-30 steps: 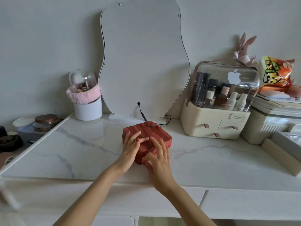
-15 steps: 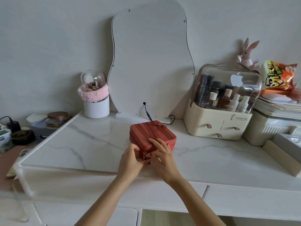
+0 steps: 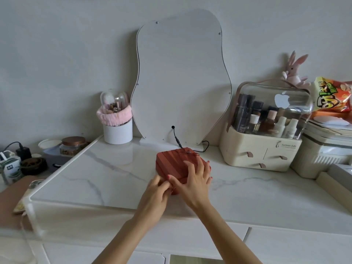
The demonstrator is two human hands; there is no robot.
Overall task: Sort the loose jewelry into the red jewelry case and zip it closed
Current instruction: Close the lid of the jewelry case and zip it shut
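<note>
I see the red jewelry case sitting closed on the white marble desk, roughly centre, in front of the wavy mirror. My right hand lies flat on the case's near right part, fingers spread and fairly straight, pressing the lid. My left hand is at the case's near corner, fingers curled together in a pinch right at the edge; looks like a zipper pull, but it's too small to confirm. The two hands touch each other at that corner. No loose jewelry visible on the desk. Left of the mirror stands a white brush cup with a pink band. Right of the case, well apart, a cream cosmetics organizer with a clear dome, a plush bunny on top, and a snack bag beyond.
</note>
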